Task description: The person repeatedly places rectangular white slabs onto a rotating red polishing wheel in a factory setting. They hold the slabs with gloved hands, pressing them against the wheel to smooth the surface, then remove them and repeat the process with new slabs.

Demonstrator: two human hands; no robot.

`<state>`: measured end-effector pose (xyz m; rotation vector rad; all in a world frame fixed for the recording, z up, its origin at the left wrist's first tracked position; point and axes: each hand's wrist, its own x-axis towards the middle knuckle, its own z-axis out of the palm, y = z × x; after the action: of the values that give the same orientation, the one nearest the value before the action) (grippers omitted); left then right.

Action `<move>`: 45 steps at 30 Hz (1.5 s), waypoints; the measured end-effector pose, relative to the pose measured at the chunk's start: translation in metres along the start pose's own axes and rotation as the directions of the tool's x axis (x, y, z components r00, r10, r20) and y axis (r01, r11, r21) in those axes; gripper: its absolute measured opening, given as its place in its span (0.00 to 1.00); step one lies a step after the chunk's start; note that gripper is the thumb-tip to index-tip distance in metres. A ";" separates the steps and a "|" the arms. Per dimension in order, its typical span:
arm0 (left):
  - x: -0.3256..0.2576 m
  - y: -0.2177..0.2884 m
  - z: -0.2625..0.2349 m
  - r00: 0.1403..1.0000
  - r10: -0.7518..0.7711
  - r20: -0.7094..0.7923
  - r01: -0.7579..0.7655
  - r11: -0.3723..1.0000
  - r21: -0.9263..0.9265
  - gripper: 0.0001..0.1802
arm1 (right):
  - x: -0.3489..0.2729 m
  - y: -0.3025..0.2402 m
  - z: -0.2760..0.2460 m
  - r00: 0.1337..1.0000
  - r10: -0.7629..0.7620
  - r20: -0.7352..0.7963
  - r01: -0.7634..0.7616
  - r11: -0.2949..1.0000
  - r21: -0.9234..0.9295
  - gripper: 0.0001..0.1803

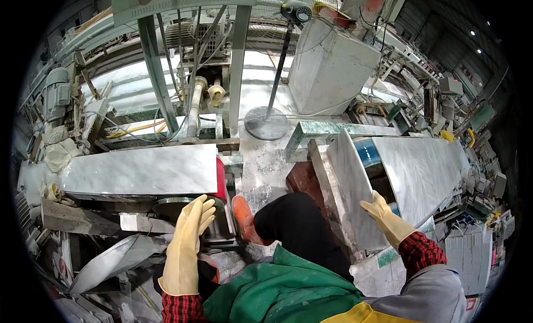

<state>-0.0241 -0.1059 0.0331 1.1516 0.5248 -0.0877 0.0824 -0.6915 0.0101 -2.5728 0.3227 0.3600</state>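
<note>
Marble slab point(348, 176) stood at right; my right hand point(387, 215), grip unclear, probably steadied its edge. Left hand point(193, 226) hung wide, empty.

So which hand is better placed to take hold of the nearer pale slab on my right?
Your right hand, likely: its fingers are at the nearer slab, while your left hand is on your other side, near another slab.

Gloved right hand point(386, 216) at a tilted marbled slab point(351, 192)
</note>
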 end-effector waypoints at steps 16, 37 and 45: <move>0.007 0.000 0.003 0.996 -0.024 0.091 0.019 0.998 0.052 0.36 | -0.030 -0.040 -0.020 0.998 -0.035 -0.056 0.029 0.995 -0.093 0.31; 0.028 -0.024 -0.006 0.975 0.016 0.223 -0.019 1.000 0.014 0.38 | -0.006 -0.021 -0.013 0.939 -0.292 0.181 0.327 0.921 -0.210 0.37; 0.038 -0.032 -0.006 0.975 0.030 0.220 -0.024 0.999 -0.032 0.39 | -0.017 -0.037 -0.017 0.929 -0.333 0.164 0.351 0.932 -0.095 0.37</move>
<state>-0.0034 -0.1064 -0.0128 1.1044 0.3124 -0.1817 0.0804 -0.6663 0.0466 -2.6373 -0.2088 0.4446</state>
